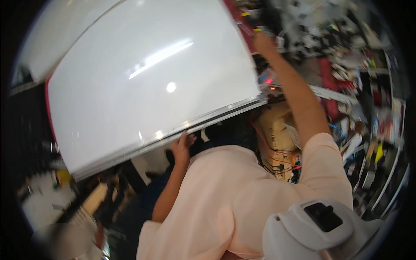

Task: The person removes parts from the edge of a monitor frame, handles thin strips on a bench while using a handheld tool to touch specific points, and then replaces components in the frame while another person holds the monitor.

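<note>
A large glossy white panel [151,86] with red sides and a metal trim strip [208,117] along its near edge lies before me. My left hand [182,144] rests at that strip near its middle, fingers apart and touching the edge. Far to the right, my right arm stretches past the panel's right side. My right hand [262,42] is beside the red side, close to a small yellow thing [257,30]. Motion blur hides its fingers and whatever they may hold.
Below the panel's right corner stands a brown cardboard box [275,134] with red wires [277,151] around it. Small red lights [272,88] glow near that corner. Cluttered tools and parts [368,143] fill the right side. A white object [47,195] is at lower left.
</note>
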### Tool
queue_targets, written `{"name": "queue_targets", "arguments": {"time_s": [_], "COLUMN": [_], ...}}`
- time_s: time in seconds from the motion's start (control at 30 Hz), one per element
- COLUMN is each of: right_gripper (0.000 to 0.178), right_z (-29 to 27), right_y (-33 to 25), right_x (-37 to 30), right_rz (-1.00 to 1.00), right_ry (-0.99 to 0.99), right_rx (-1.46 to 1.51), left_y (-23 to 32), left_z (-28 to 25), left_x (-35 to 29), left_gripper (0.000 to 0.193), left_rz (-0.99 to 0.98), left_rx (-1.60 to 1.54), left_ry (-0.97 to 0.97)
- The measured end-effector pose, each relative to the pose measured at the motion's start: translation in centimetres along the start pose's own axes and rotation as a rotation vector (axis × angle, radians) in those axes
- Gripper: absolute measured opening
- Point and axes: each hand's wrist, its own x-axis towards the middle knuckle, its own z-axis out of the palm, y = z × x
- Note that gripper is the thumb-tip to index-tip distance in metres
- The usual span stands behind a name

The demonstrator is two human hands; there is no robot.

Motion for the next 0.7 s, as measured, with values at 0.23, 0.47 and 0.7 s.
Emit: {"name": "queue_targets", "arguments": {"time_s": [0.23, 0.47, 0.7], "right_gripper": [0.021, 0.030, 0.017], "right_z": [1.5, -4.1, -16.7], "right_y": [4.7, 0.7, -9.8], "right_x": [2.0, 2.4, -3.0], "right_rz": [0.097, 0.067, 0.322], "right_ry": [-0.402, -0.437, -0.334], "right_rx": [-0.011, 0.025, 1.241], "left_y": [-1.0, -2.2, -3.5], "left_z": [0.7, 1.2, 1.3], "left_x": [0.8, 1.3, 1.5], "left_gripper": [0.034, 0.027, 0.025], "left_rz": [0.065, 0.128, 0.200], "left_rx": [-0.029, -0.136, -0.195], "left_ry": [-0.067, -0.059, -0.025]}}
